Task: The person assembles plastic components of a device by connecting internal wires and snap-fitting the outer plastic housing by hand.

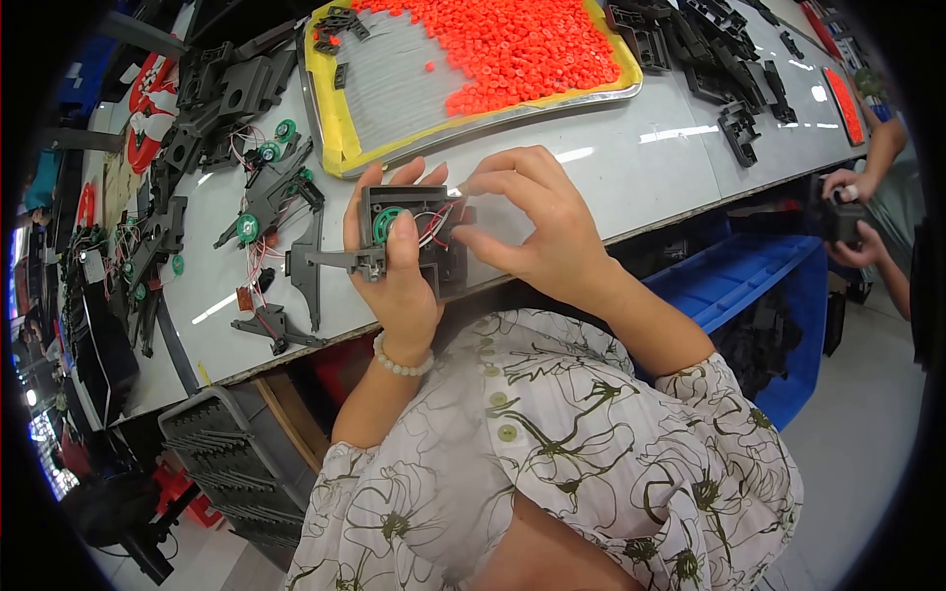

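Note:
My left hand (pixel 402 261) is wrapped round a dark grey plastic housing (pixel 455 266), its thumb lying over the front. Inside the housing sits a small round green speaker (pixel 382 228), partly under that thumb. Red and white wires (pixel 434 227) run across the inside. A grey arm-shaped plastic part (pixel 335 258) juts out to the left of the housing. At the housing's right side is my right hand (pixel 532 222), its fingers curved with thumb and forefinger apart, near the wires. Whether its fingertips touch the wires or the housing edge, I cannot tell.
Beyond my hands, a yellow-edged tray (pixel 340 133) holds many small orange-red pieces. Grey parts with green speakers (pixel 248 229) lie to the left. More dark parts (pixel 734 128) sit at the far right. A blue bin (pixel 803 379) is below the bench; another person's hands (pixel 857 241) hold a black part.

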